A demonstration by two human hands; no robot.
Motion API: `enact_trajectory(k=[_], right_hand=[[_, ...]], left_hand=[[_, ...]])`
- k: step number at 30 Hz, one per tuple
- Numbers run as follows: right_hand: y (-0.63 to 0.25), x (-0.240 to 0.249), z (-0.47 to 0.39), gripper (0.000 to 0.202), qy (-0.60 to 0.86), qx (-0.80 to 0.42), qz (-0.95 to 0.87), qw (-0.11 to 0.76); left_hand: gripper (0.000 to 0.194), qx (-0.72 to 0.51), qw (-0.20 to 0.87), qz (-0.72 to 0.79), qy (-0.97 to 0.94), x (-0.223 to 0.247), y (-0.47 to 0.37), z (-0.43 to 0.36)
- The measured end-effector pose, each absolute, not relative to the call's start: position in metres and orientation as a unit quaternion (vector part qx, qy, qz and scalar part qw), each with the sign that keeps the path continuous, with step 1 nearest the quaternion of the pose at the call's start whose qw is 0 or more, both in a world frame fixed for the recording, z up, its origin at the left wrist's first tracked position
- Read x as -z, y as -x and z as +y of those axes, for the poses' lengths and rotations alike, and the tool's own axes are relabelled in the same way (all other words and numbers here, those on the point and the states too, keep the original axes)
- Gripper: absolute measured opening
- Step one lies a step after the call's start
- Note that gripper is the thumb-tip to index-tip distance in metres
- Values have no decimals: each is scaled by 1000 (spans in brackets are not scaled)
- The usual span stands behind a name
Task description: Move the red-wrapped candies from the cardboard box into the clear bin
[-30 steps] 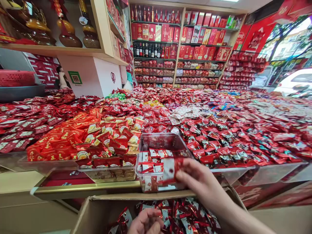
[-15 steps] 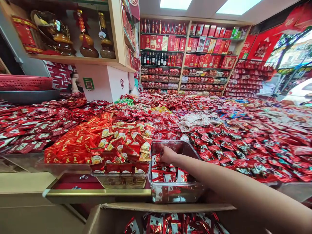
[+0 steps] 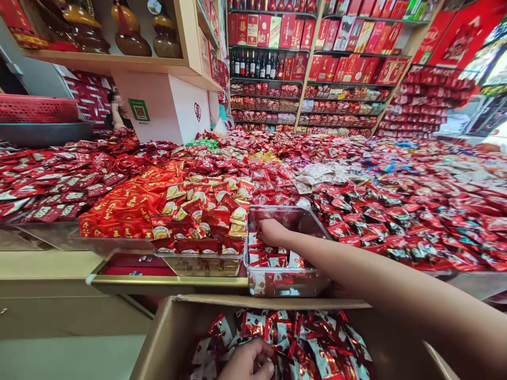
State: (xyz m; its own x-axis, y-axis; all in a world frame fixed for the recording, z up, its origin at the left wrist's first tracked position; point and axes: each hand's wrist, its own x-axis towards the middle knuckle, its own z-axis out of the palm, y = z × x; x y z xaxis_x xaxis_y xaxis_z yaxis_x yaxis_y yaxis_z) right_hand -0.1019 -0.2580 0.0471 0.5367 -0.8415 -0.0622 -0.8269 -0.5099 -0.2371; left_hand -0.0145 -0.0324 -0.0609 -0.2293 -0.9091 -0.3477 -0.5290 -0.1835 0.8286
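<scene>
Head view, packets in the bin: red-and-white packets [image 3: 277, 260] are laid side by side in the near part of a transparent bin [image 3: 309, 285]; a low layer has been placed, and the walls rise well above it.
Fill so far: judged to be at an early stage, as the bins to either side are heaped past their rims while much of this bin's depth is left unfilled.
Right hand: the bin is entered by the right hand [image 3: 273, 232] at its left side; the grip is bent downward, and whether a packet is held cannot be told.
Left hand: the left hand [image 3: 249, 364] is held low over the carton's packets, its grip curled and narrow; whether one is pinched cannot be told.
Carton: loose packets [image 3: 325, 364] of the same look are contained in an open carton [image 3: 158, 332], on the near side of the bin; many are left there.
Left of bin: durian-labelled packets [image 3: 206, 216] are piled, with orange-red packets [image 3: 122, 211] farther left.
Right of bin: black-and-red packets [image 3: 376, 227] are heaped.
Surface: a gold-edged surface [image 3: 174, 281] is seen beneath the bins.
Far side: boxes and bottles are carried on tall shelves [image 3: 310, 63].
</scene>
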Motion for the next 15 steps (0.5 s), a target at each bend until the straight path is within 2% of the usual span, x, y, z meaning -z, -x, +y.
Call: enact_trajectory(k=[5,8,11,15], right_hand=[[107,-78,-247,16,883,60,452,109],[122,-110,-215,22,892,127,415,131],[149,-131,-160,19,884,250,311,243],[188,-105,-88,15,865,164,258,398]], left_hand=[[27,371,136,-643,-656,45,-4,-37],[29,336,116,-622,-697,45,-30,-47],[24,328,95,-598,-725,57,-48,-56],[16,331,81,-570,-747,83,-51,-63]])
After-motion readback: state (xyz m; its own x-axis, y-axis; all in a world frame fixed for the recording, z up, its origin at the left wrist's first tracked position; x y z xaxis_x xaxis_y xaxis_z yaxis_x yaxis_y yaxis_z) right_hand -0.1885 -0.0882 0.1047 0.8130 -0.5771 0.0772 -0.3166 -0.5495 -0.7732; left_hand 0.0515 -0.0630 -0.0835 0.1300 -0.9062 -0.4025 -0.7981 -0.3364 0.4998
